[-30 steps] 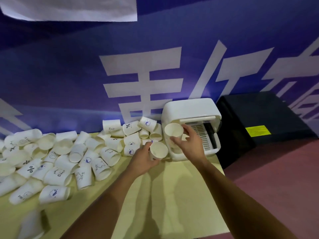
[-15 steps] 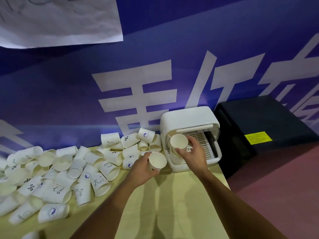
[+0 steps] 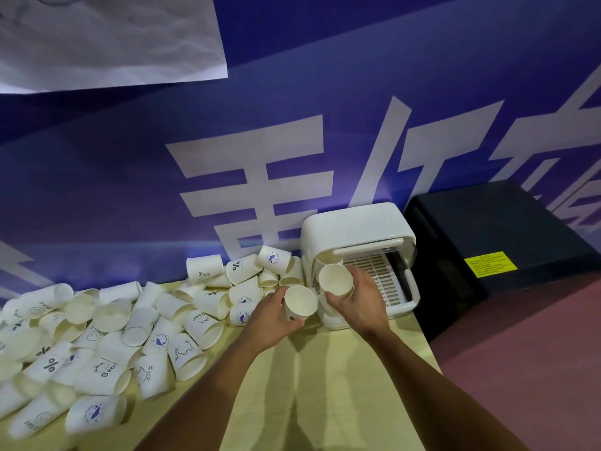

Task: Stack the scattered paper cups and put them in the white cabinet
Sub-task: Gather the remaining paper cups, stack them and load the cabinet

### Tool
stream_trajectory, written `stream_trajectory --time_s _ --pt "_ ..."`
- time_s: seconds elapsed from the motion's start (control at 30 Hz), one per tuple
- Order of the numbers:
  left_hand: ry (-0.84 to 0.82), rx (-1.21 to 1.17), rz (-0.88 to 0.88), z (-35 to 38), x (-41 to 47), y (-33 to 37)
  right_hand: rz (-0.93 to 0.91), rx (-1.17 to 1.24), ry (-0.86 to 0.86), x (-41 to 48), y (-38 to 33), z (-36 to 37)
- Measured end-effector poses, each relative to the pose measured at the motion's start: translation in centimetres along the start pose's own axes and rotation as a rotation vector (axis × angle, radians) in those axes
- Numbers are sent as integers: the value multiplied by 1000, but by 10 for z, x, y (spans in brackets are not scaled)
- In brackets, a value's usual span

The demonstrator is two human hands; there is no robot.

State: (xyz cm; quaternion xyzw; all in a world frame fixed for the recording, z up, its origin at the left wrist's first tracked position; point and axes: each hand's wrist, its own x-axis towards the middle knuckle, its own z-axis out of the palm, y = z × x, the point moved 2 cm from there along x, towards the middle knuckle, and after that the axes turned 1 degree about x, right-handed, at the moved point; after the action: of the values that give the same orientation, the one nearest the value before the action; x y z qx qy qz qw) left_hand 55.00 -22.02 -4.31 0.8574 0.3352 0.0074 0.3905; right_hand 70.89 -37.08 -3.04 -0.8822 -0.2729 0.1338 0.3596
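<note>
My left hand (image 3: 271, 317) grips a white paper cup (image 3: 300, 302), its mouth facing me. My right hand (image 3: 361, 302) holds a second paper cup (image 3: 335, 280) just above and to the right of the first, in front of the white cabinet (image 3: 354, 224). The cabinet stands at the table's far right with its lid raised and a slatted tray showing inside. The two cups are close together but apart. A heap of scattered paper cups (image 3: 136, 323) lies on its sides across the left of the table.
The yellow table (image 3: 292, 385) ends just right of the cabinet. A black box (image 3: 500, 249) with a yellow label stands beyond that edge on the reddish floor. A blue banner wall with white characters rises right behind the table.
Both hands have stayed in front of the cabinet, and the right hand's cup has come down closer to the left hand's cup. The camera has tilted upward.
</note>
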Motion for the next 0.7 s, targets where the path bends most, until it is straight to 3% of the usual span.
stream_trajectory --time_s 0.13,0.27,0.7 --pt "5 -10 -10 -1 5 -3 -23 -131 27 -1 4 -1" --pt "9 -22 -5 -1 9 -1 22 -205 -60 4 6 7" --pt "8 -31 20 0 14 6 140 -253 -194 13 7 15"
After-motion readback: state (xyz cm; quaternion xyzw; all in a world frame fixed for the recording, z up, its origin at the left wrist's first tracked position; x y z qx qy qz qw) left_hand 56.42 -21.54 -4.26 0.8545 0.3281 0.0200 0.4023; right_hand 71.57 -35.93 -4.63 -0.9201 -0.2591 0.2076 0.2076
